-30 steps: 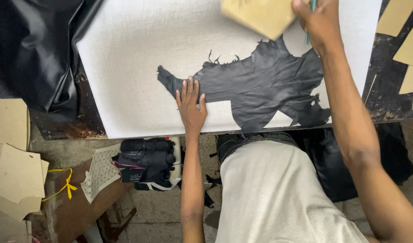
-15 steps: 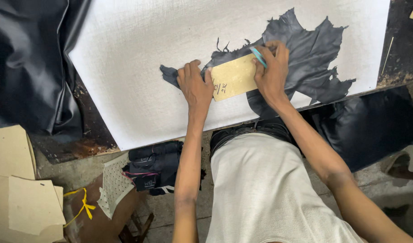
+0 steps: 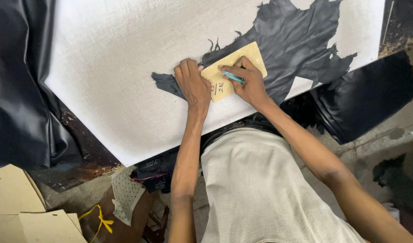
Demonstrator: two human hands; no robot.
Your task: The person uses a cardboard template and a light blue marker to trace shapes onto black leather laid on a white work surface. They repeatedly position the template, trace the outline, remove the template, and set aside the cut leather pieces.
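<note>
Hands pinned a tan card pattern on black leather near the white cutting board's front edge.
Our left hand lay open and flat, pressing the stiff pattern's end so it could not slip; our right hand closed round a teal pen, tip beside the edge, over the soft, ragged-edged hide.

Black leather, tan card template, turquoise pen, white board
</note>
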